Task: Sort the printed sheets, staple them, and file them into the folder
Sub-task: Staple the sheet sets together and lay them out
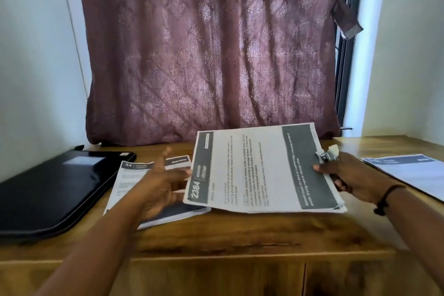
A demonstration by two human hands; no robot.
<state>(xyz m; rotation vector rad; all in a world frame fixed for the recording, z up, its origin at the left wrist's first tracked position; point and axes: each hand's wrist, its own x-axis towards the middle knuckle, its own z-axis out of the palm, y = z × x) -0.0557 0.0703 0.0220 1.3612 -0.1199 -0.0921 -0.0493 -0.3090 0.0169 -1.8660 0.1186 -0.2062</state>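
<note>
Right hand pinches the right end of a set of printed sheets, thumb on top over the dark band, fingers beneath; the same hand also holds a small silver stapler at the sheets' upper right corner. Set is lifted off the wooden tabletop, turned sideways, number 2384 readable at its left end. Left hand spread, fingers apart and slightly bent, holding nothing, hovering just left of the lifted set and above a second pile of printed sheets lying flat on the tabletop. Black folder closed, flat at far left, near that pile. More printed pages lie at the right edge, apart from the rest. Dark cord bracelet on right wrist. Patterned mauve curtain hangs behind
</note>
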